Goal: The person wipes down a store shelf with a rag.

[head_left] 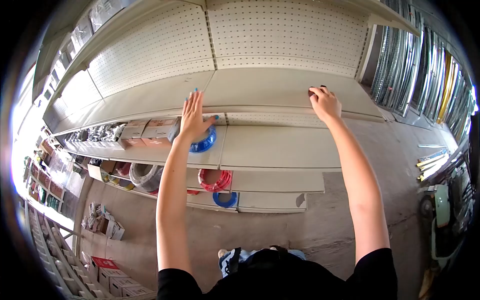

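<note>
My left hand (194,116) is held over the front edge of the upper shelf (265,90), its fingers stretched out and the thumb apart, with nothing in it. Below it, partly covered by the hand, a blue coil (205,142) lies on the shelf beneath. My right hand (326,102) is at the right part of the upper shelf, its fingers curled round a small dark object (311,92). Most of that object is hidden by the fingers, so what it is cannot be made out.
Cardboard boxes (152,131) and wrapped goods stand on the second shelf at left. Lower down are a grey coil (145,175), a red coil (215,180) and another blue coil (225,200). Metal profiles (400,70) stand at right. Pegboard (285,35) backs the shelf.
</note>
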Demonstrator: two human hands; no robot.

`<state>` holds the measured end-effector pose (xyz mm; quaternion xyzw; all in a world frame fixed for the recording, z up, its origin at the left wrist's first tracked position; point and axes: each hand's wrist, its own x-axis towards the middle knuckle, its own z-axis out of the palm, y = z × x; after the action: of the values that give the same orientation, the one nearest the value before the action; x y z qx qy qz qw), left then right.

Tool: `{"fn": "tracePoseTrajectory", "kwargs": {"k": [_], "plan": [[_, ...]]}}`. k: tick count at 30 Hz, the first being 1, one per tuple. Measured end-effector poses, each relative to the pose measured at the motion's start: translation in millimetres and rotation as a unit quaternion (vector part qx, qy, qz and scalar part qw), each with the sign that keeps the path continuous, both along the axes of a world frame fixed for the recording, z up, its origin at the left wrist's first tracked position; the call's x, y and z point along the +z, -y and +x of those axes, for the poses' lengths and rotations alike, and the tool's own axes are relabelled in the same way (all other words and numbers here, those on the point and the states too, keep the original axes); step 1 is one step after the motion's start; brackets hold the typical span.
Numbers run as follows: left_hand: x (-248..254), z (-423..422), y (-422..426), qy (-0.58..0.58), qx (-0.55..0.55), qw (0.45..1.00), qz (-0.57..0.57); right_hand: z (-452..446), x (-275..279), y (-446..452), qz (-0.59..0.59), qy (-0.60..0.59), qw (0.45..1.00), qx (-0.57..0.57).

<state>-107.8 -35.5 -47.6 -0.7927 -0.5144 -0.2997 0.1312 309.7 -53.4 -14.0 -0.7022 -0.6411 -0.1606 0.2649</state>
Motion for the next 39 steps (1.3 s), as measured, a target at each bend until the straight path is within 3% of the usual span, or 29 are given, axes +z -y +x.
{"fn": "tracePoseTrajectory", "kwargs": {"k": [4, 11, 17, 20, 25, 31, 33, 37, 39], "plan": [[10.0, -30.7, 9.1, -0.026, -0.102, 0.994, -0.005, -84.7, -1.4, -11.9, 0.033, 0.014, 0.997, 0.061], [-12.4, -119.4, -8.0, -0.021, -0.053, 0.995, 0.078, -199.5, -4.4, -36.2, 0.006, 0.020, 0.996, 0.082], [-14.8, -173.4, -10.5, -0.042, -0.040, 0.996, 0.063, -273.4, -4.7, -44.2, 0.033, 0.016, 0.995, 0.095], [-12.4, -187.8, -17.4, -0.031, -0.055, 0.997, 0.044, -302.1, -6.4, -53.9, 0.050, -0.039, 0.986, 0.153], [-17.6, -185.6, -20.2, 0.008, -0.079, 0.996, 0.050, -358.8, -0.7, -59.5, 0.039, -0.095, 0.984, 0.148], [-14.1, -197.0, -21.8, 0.153, -0.193, 0.969, -0.017, -447.2, -4.6, -64.7, 0.042, -0.066, 0.983, 0.167], [-13.9, -200.1, -28.8, 0.250, -0.238, 0.935, -0.076, -477.6, -14.3, -77.2, 0.071, -0.065, 0.976, 0.196], [-12.3, -201.9, -28.4, 0.485, -0.373, 0.779, -0.137, -494.1, -10.6, -79.2, 0.070, -0.034, 0.965, 0.252], [-13.6, -200.5, -28.4, 0.479, -0.357, 0.792, -0.125, -491.8, -13.1, -83.9, 0.052, -0.030, 0.961, 0.272]]}}
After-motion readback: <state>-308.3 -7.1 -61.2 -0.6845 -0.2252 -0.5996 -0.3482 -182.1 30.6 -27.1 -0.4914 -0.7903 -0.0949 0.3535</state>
